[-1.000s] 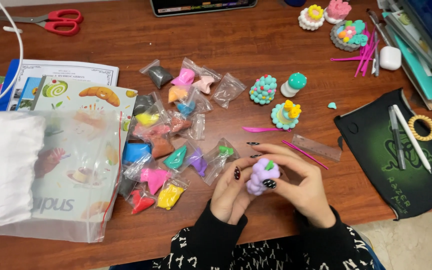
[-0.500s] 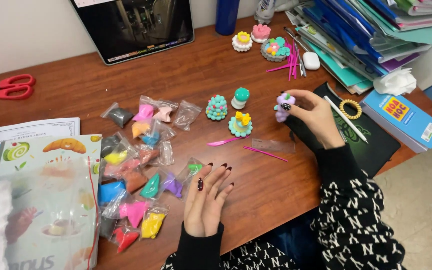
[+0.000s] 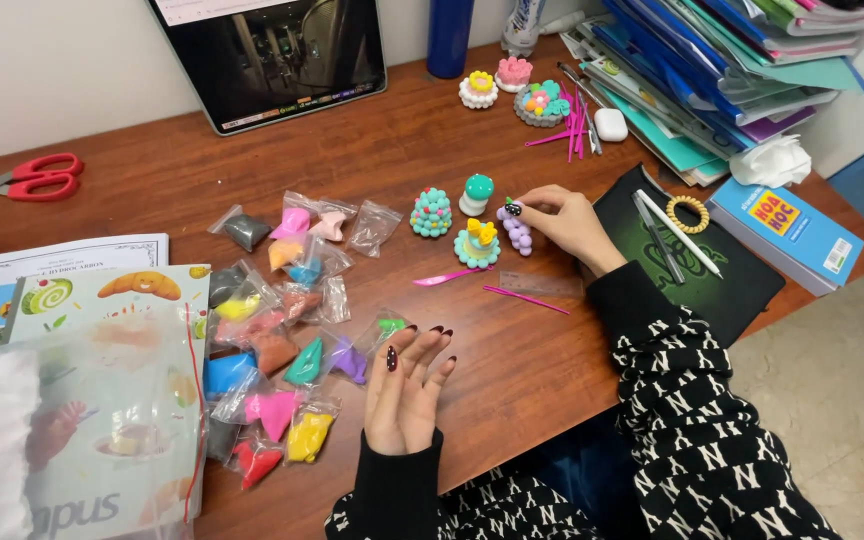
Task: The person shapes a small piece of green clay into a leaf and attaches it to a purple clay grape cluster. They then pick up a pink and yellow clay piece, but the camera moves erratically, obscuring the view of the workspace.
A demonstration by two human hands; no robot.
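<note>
My right hand (image 3: pixel 564 224) holds a small purple beaded clay figure (image 3: pixel 517 229) down on the wooden desk (image 3: pixel 372 160), right beside a teal clay cake with a yellow bow (image 3: pixel 478 243). A teal bumpy clay tree (image 3: pixel 431 212) and a white and teal clay piece (image 3: pixel 475 193) stand just behind. My left hand (image 3: pixel 407 385) rests flat and open on the desk, holding nothing, next to small bags of coloured clay (image 3: pixel 282 330). Two pink modelling tools (image 3: pixel 447 276) (image 3: pixel 524 298) lie between my hands.
A tablet (image 3: pixel 272 55) leans at the back. Red scissors (image 3: pixel 27 178) lie far left, printed booklets and a plastic bag (image 3: pixel 82 400) at near left. Three finished clay cakes (image 3: pixel 512 88), stacked folders (image 3: pixel 712 70), a black mat with pens (image 3: pixel 692 250) and a blue book (image 3: pixel 787 230) fill the right.
The hands parted from in front of me. My right hand carried the purple figure out right, then lowered it onto the desk beside the teal cake. My left hand stayed flat.
</note>
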